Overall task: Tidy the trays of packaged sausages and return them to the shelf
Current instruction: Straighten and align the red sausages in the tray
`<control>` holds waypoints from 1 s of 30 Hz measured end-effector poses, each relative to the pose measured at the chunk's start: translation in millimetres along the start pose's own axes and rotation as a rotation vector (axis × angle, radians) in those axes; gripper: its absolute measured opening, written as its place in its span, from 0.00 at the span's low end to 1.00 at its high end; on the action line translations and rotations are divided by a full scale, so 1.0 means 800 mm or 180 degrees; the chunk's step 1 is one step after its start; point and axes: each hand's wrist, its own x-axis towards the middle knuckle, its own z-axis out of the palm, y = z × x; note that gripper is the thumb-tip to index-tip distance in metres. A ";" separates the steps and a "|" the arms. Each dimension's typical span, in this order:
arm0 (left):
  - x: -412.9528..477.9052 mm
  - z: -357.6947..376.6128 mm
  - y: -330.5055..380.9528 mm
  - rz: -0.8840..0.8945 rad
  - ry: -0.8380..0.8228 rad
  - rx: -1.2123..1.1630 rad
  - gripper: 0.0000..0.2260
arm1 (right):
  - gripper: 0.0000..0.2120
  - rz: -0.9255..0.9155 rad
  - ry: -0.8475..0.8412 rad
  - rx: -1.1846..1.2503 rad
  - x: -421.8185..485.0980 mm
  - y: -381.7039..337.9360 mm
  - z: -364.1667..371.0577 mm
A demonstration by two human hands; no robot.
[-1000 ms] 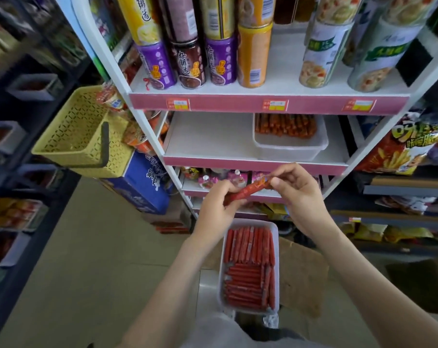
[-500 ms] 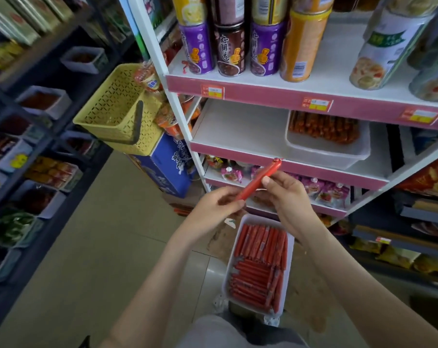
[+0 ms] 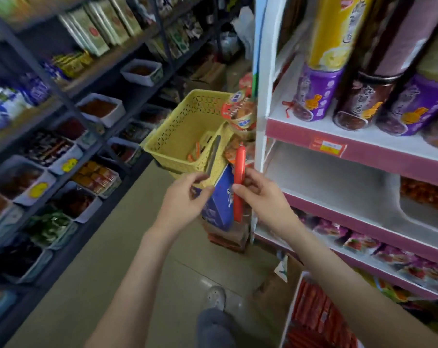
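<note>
Sausage (image 3: 239, 182) upright, pinched in R hand (image 3: 263, 197); L hand (image 3: 185, 199) just beside, fingers loosely curled, empty. Yellow basket (image 3: 185, 126) behind; sausage tray (image 3: 313, 320) below R forearm.

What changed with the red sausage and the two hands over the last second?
The left hand let go of the sausage; the right hand alone now holds it, turned upright and carried left toward the yellow basket. The sausage tray below and the tray on the shelf stayed put.
</note>
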 end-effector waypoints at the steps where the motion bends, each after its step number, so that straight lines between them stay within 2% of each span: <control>1: 0.025 -0.017 -0.025 0.0055 0.0123 0.0167 0.15 | 0.08 -0.0007 -0.0013 -0.0051 0.029 -0.007 0.014; 4: 0.104 -0.059 -0.092 0.0006 0.0029 0.0638 0.33 | 0.10 0.0085 0.0200 -0.0185 0.123 -0.021 0.057; 6: 0.147 -0.075 -0.128 0.0019 -0.0214 0.1111 0.44 | 0.11 0.0252 0.0357 -0.0191 0.179 -0.027 0.084; 9: 0.191 -0.083 -0.158 -0.0035 -0.0959 0.1405 0.56 | 0.15 0.0500 0.0565 -0.0472 0.239 -0.032 0.114; 11: 0.213 -0.084 -0.170 -0.0081 -0.1384 0.1413 0.59 | 0.19 0.0629 0.0554 -0.0896 0.264 -0.033 0.127; 14: 0.229 -0.082 -0.180 0.0085 -0.1557 0.1544 0.55 | 0.18 0.0618 0.0323 -0.1871 0.281 -0.030 0.145; 19: 0.224 -0.076 -0.182 0.0468 -0.1514 0.1644 0.49 | 0.23 0.0437 -0.0100 -0.2834 0.272 -0.017 0.165; 22: 0.221 -0.073 -0.177 0.0649 -0.1414 0.1737 0.47 | 0.22 -0.0054 0.0060 -0.2880 0.265 -0.004 0.163; 26: 0.202 -0.061 -0.156 0.0613 -0.1350 0.1465 0.45 | 0.20 -0.0667 0.0275 -0.2914 0.236 0.013 0.150; 30: 0.165 -0.032 -0.126 0.0779 -0.1045 0.1203 0.32 | 0.22 -0.0819 0.0238 -0.2882 0.186 0.027 0.122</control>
